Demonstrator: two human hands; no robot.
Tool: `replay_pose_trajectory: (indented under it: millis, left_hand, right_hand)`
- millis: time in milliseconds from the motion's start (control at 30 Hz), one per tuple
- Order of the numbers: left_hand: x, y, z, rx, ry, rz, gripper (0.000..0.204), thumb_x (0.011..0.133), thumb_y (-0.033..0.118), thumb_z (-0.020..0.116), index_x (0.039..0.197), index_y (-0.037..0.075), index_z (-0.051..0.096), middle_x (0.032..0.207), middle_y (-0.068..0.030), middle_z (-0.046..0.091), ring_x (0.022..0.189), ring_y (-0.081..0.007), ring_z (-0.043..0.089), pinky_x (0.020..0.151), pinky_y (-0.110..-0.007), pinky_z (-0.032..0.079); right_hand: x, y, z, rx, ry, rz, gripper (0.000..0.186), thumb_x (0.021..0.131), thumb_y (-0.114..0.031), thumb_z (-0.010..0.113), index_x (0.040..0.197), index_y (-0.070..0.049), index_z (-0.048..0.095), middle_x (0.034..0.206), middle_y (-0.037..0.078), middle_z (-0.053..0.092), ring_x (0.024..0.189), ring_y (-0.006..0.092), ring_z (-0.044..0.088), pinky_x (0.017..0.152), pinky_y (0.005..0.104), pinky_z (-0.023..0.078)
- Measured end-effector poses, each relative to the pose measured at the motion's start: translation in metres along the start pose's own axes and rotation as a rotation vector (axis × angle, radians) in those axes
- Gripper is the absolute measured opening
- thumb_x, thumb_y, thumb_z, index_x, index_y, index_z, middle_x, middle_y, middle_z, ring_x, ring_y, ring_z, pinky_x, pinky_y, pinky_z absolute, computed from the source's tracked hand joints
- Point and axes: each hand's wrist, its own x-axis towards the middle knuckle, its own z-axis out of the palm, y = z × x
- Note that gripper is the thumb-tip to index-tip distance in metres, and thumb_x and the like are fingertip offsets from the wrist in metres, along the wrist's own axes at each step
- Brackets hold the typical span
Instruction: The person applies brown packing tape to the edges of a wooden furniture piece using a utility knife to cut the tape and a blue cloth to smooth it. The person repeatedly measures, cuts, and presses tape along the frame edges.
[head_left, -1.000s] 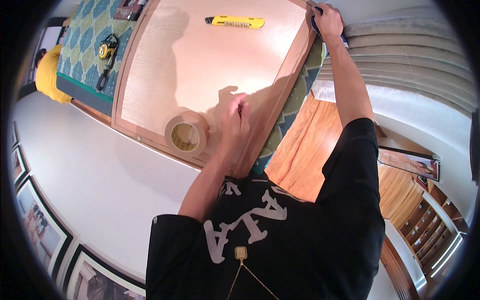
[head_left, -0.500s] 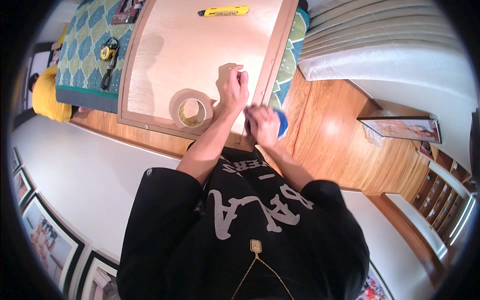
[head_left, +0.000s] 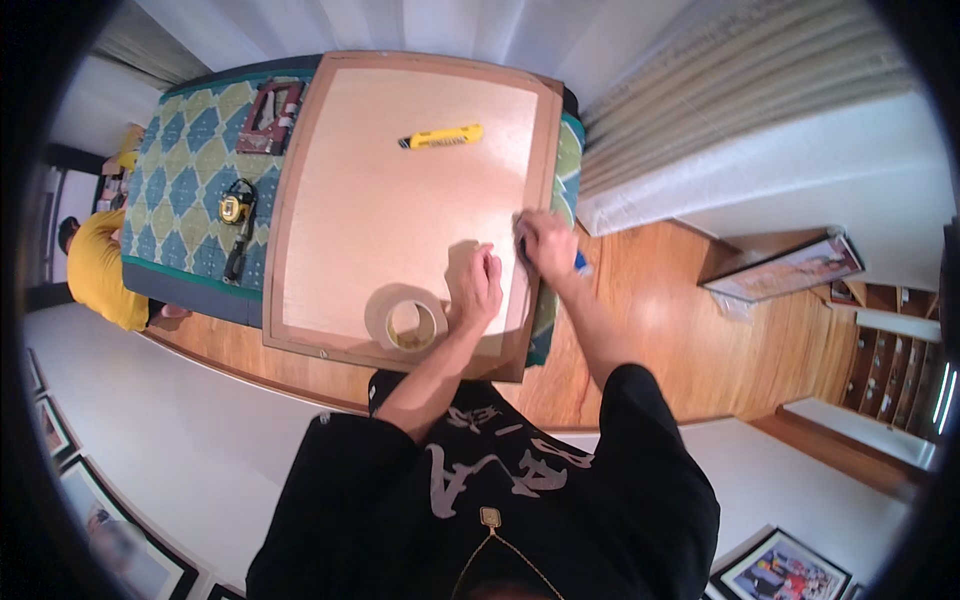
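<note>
A large framed panel [head_left: 360, 190] lies face down, its pale backing bordered by brown tape. My right hand [head_left: 545, 245] is closed on a dark and blue tool [head_left: 580, 262], partly hidden, against the right border strip. My left hand [head_left: 480, 285] rests low on the backing, fingers curled; I cannot make out whether they hold anything. A roll of brown tape [head_left: 430, 325] lies just left of that hand. A yellow utility knife [head_left: 440, 137] lies higher on the backing.
A quilted bed [head_left: 170, 180] under the panel bears a tape measure [head_left: 236, 208] and a maroon item [head_left: 255, 135]. A person in yellow [head_left: 105, 265] bends at the far left. A framed picture [head_left: 780, 262] leans at right; frames [head_left: 130, 530] stand along the wall behind me.
My right hand went from the far end of the right border down to its near end, then partway back up. My left hand stays low on the backing. The camera view has shifted.
</note>
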Motion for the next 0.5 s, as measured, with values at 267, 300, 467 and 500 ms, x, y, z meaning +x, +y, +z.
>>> replay_pose_trajectory:
  millis: [267,300,467,500]
  left_hand:
    - [-0.014,0.000,0.005,0.059,0.075,0.008,0.028,0.098,0.020,0.055,0.117,0.000,0.059,0.089,-0.0179,0.063,0.077,-0.0307,0.063,0.070,-0.040,0.050]
    - [-0.013,0.008,0.001,0.081,0.045,-0.038,0.027,0.097,0.019,0.056,0.115,0.000,0.059,0.088,-0.0172,0.063,0.077,-0.0302,0.063,0.070,-0.040,0.050]
    - [-0.003,0.020,0.003,-0.013,0.002,-0.182,0.023,0.097,0.019,0.056,0.113,0.002,0.060,0.085,-0.0154,0.062,0.074,-0.0286,0.062,0.067,-0.040,0.049]
    - [0.000,0.016,0.008,0.037,0.030,-0.145,0.024,0.098,0.021,0.055,0.113,0.003,0.060,0.084,-0.0150,0.063,0.073,-0.0277,0.061,0.066,-0.040,0.049]
  right_hand:
    - [0.218,0.098,0.048,-0.249,0.005,0.335,0.024,0.085,-0.033,0.067,0.102,-0.018,0.072,0.100,0.015,0.070,0.096,0.0337,0.065,0.079,0.0458,0.054]
    - [0.236,0.094,0.045,-0.245,-0.068,0.385,0.026,0.085,-0.035,0.067,0.104,-0.017,0.072,0.104,0.015,0.069,0.099,0.0344,0.065,0.080,0.0458,0.054]
    - [0.256,0.105,0.043,-0.226,-0.112,0.420,0.031,0.086,-0.034,0.066,0.112,-0.017,0.069,0.106,0.016,0.069,0.102,0.0379,0.064,0.085,0.0487,0.052]
    - [0.256,0.109,0.041,-0.240,-0.140,0.414,0.031,0.086,-0.034,0.066,0.111,-0.016,0.069,0.108,0.016,0.069,0.103,0.0374,0.063,0.086,0.0488,0.052]
